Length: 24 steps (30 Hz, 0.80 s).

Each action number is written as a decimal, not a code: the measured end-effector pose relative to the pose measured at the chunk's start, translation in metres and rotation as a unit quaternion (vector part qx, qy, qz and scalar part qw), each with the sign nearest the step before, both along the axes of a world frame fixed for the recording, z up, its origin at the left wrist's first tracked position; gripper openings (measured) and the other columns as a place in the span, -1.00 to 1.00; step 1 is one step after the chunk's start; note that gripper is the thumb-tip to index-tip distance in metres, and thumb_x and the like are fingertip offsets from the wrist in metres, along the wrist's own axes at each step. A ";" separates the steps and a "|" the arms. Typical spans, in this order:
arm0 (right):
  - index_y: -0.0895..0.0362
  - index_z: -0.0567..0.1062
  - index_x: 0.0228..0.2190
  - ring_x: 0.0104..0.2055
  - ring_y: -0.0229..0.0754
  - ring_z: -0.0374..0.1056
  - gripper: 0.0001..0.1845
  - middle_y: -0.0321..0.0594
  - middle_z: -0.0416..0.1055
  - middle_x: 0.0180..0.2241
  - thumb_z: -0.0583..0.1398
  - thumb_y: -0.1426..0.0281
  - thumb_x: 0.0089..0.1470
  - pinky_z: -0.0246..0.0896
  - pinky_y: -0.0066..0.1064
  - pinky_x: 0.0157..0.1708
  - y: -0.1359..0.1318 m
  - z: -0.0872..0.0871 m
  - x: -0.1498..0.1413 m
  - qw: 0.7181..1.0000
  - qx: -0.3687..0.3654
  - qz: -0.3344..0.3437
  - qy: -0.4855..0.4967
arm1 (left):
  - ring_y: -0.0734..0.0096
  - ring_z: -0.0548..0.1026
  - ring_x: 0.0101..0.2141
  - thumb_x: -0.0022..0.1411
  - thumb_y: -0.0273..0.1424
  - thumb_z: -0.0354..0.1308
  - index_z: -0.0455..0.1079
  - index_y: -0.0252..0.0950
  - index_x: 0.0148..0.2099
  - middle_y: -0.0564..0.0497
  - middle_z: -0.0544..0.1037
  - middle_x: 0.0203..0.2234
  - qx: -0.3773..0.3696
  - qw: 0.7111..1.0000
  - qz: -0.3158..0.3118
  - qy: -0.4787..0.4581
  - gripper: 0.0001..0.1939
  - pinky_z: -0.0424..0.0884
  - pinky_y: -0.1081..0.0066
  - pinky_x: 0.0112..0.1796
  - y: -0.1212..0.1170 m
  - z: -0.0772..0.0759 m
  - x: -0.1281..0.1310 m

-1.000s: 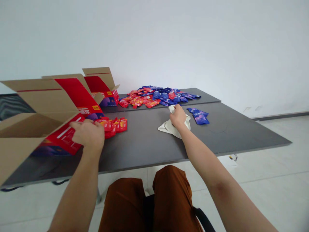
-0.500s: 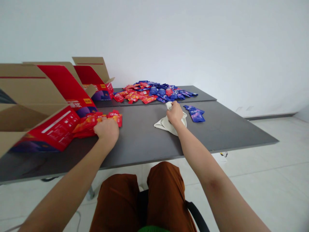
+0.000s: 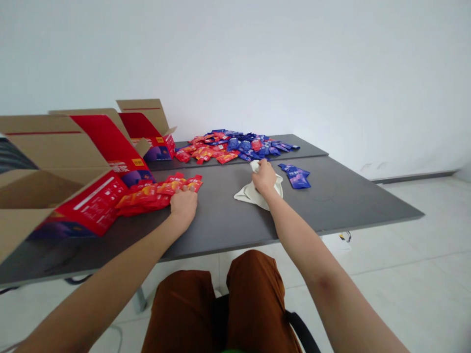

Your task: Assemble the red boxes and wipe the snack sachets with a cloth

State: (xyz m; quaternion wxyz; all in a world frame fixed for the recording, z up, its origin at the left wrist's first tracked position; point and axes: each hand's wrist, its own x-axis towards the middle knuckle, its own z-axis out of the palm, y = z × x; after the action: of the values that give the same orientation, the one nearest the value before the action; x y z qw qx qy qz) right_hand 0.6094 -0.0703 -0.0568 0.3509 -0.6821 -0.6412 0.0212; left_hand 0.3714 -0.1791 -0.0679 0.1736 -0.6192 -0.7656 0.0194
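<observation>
Head view — left hand [image 3: 183,206] pressing red sachets [image 3: 147,197], right hand [image 3: 264,177] clenching cloth [image 3: 253,194] — print [image 3: 166,188] illegible.

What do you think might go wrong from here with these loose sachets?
The left hand pressing the loose red sachets might crumple them against the open red cardboard carton. The right hand, bunching the white cloth, might knock the glossy blue sachets beside it. In the far heap, red and blue sachets touch, so they could get mixed.

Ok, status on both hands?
Left hand on red sachets, beside open red carton. Right hand clutching white cloth, blue sachets beside it.
</observation>
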 end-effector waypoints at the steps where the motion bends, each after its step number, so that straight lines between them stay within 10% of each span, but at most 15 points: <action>1: 0.14 0.35 -0.07 -0.05 0.02 0.36 -0.62 -0.02 0.38 -0.07 0.14 0.50 0.02 0.22 -0.25 -0.13 -0.001 0.000 0.000 1.000 -0.001 0.000 -0.001 | 0.00 0.50 -0.16 0.30 -0.59 -0.29 0.38 -0.56 0.11 -0.49 0.47 -0.08 0.005 1.000 0.012 -0.005 -0.49 0.42 0.22 -0.31 0.001 0.000 0.002; 18: 0.13 0.37 -0.06 -0.05 0.02 0.38 -0.60 -0.03 0.39 -0.06 0.14 0.50 0.02 0.24 -0.26 -0.13 0.000 -0.004 -0.003 0.999 -0.021 0.012 -0.041 | -0.02 0.50 -0.16 0.26 -0.65 -0.25 0.24 -0.76 0.16 -0.68 0.24 0.08 0.064 0.983 0.162 -0.059 -0.51 0.35 0.27 -0.29 0.008 0.002 0.014; 24: 0.20 0.40 -0.06 -0.03 0.10 0.38 -0.61 0.06 0.42 -0.08 0.16 0.44 0.02 0.26 -0.18 -0.11 -0.007 0.001 -0.004 0.996 -0.061 -0.007 -0.058 | 0.00 0.49 -0.22 0.29 -0.62 -0.34 0.37 -0.63 0.02 -0.46 0.41 -0.11 0.092 0.996 0.017 -0.005 -0.51 0.33 0.21 -0.29 0.003 -0.004 0.005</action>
State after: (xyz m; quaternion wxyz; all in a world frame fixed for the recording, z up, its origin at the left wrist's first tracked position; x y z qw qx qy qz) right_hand 0.6054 -0.0774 -0.0563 0.2706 -0.7069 -0.6532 0.0186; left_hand 0.3767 -0.1764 -0.0715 0.2252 -0.5873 -0.7757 -0.0513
